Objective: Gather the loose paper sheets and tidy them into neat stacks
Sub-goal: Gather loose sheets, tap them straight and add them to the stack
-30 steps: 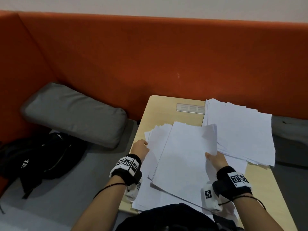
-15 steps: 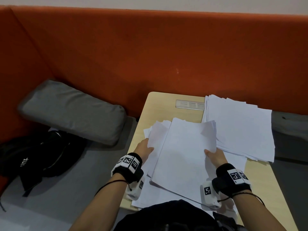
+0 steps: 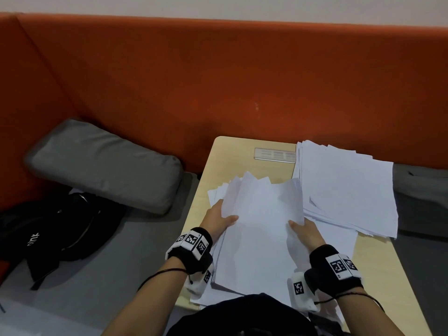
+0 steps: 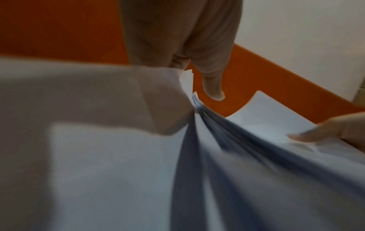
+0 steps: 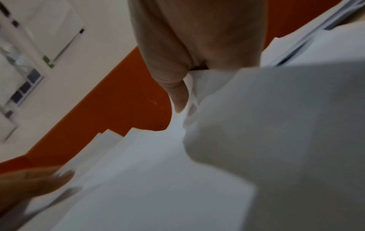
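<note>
A bundle of white paper sheets (image 3: 259, 229) is lifted off the small wooden table (image 3: 244, 151), its far end tilted up and its top edges fanned unevenly. My left hand (image 3: 218, 219) grips the bundle's left edge, thumb on top; the left wrist view shows the sheets' edge (image 4: 199, 109) pinched under the thumb. My right hand (image 3: 304, 232) grips the right edge, its thumb pressed on the top sheet (image 5: 138, 179). A second, rough pile of sheets (image 3: 344, 187) lies on the table's far right. More loose sheets (image 3: 349, 241) lie flat under the lifted bundle.
An orange upholstered wall (image 3: 218, 81) backs the table. A grey cushion (image 3: 104, 163) and a black bag (image 3: 53, 229) lie on the grey seat at the left. A slotted metal plate (image 3: 274, 155) is set in the table's far edge.
My left hand has moved from the sheets lying at the left onto the bundle's left edge. Both hands have drawn the bundle together and tipped its far end upward.
</note>
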Demonstrator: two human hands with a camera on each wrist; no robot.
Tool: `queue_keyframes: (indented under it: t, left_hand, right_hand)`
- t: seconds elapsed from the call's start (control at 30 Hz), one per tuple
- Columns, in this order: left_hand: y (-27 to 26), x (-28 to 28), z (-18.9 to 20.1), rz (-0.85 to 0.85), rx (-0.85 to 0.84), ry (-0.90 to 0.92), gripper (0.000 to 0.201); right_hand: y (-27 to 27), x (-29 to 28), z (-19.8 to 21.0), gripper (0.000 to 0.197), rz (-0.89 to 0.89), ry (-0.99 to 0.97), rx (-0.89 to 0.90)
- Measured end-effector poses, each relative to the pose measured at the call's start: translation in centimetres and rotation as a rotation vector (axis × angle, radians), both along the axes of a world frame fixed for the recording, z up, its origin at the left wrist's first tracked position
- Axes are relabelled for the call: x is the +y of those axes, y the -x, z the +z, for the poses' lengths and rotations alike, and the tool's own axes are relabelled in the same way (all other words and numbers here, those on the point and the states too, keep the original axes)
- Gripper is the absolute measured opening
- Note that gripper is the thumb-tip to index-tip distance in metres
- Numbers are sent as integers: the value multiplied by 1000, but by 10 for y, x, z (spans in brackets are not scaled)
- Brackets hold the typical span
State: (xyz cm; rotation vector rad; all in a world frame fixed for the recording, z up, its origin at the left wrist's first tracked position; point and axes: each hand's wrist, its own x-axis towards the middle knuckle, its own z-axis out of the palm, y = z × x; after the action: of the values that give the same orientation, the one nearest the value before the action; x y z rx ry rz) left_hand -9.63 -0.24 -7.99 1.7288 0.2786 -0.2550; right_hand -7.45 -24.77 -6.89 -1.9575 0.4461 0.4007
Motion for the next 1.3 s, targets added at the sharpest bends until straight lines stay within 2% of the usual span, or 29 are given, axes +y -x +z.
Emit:
queue_keyframes:
  t: [0.1,0.23,0.33,0.47,0.57,0.63,0.7,0.73,0.77,0.83,0.87,0.93,1.0,1.13,1.3]
  left_hand:
    - [-2,-3,3,-41,-84,-104,67]
    - [1,-8,43,-20,-218,67,44]
    - [-4,-6,55,0,-224,173,47]
    - [-4,-17,46,-112,-208,-88,56]
    - [-4,-15,50,-124,-307,-160,54]
    - [-4,-10,68,-123,-399,-104,49]
    - [-4,-6,93,-100,-472,11,42]
    - [-4,-5,105,-73,-493,60,39]
    - [-6,-5,113,-46,-512,85,37]
    - [-6,-4,126,-21,-553,87,40]
    - [-5,-4,130,-17,-578,68,46]
    - [-5,-6,134,47,-638,-29,53]
    - [-6,-9,132,132,-690,-70,50]
    - [-5,-11,126,222,-745,-21,35]
    - [-8,-8,121,264,-773,1,32]
  right_hand:
    - [-1,4,3,40,-2,-49,-70]
    - [-7,-7,12,44,-127,-214,-154]
    - [-10,-12,18,42,-156,-284,-186]
    - [-8,5,21,35,-74,-315,-164]
    - [-9,6,22,51,-171,-335,-203]
    - [-11,-1,24,67,-243,-430,-202]
    - [-12,-6,32,77,-197,-543,-135]
    - [-12,-6,39,71,-146,-580,-114]
    - [-12,-5,47,55,-109,-602,-146]
    - [-11,-2,65,24,-76,-549,-288]
    - [-10,-1,77,18,-71,-504,-382]
    - [-9,3,97,15,-43,-477,-544]
    - [-7,10,110,13,-15,-473,-621]
    - [-6,19,114,11,8,-453,-675]
    - [-2,24,112,4,50,-446,-650]
